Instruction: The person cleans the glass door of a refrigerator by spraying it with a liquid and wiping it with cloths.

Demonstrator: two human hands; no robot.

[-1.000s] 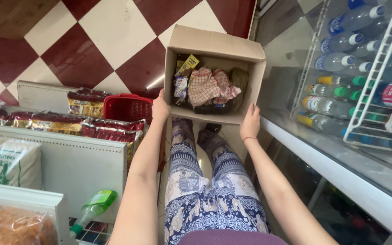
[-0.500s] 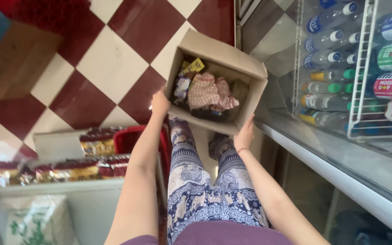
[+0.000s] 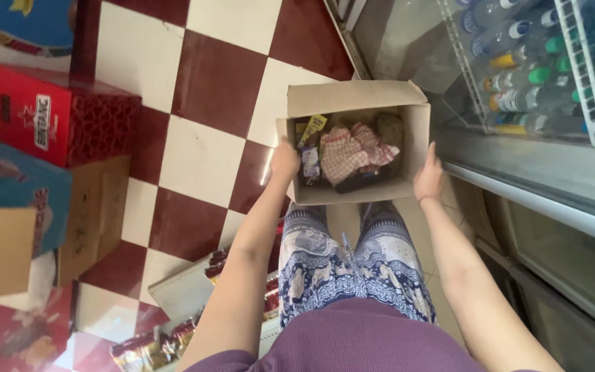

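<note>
Head view looks straight down over my arms and patterned trousers to a red-and-white checkered floor (image 3: 201, 158). Far to my left, stacked cartons stand against the edge of the picture: a red carton (image 3: 56, 117), a blue carton (image 3: 15, 193) below it, and a plain brown carton (image 3: 98, 213) beside them on the tiles. Lower down, near my left elbow, a row of snack packets (image 3: 160, 341) lies along the edge of a pale shelf.

My left hand (image 3: 284, 162) is pressed flat against the left wall of an open cardboard box (image 3: 352, 100), fingers stretched along the cardboard, thumb at the rim. I hold the box out in front of me, above the floor and over my feet, its flaps standing open. Inside it, from left to right, sit a yellow packet (image 3: 313, 127) and a small blue packet (image 3: 310, 162), then a red-and-white checked cloth (image 3: 356, 148) bunched in the middle, with something dark beneath it that I cannot make out.

My right hand (image 3: 428, 176) is flat against the box's right wall, palm in, fingers pointing up along the side. Both hands are spread open and well apart, squeezing the box between them.

To my right, a glass-fronted cooler (image 3: 538, 165) holds bottles (image 3: 518, 69) lying on a white wire rack (image 3: 587, 76).
</note>
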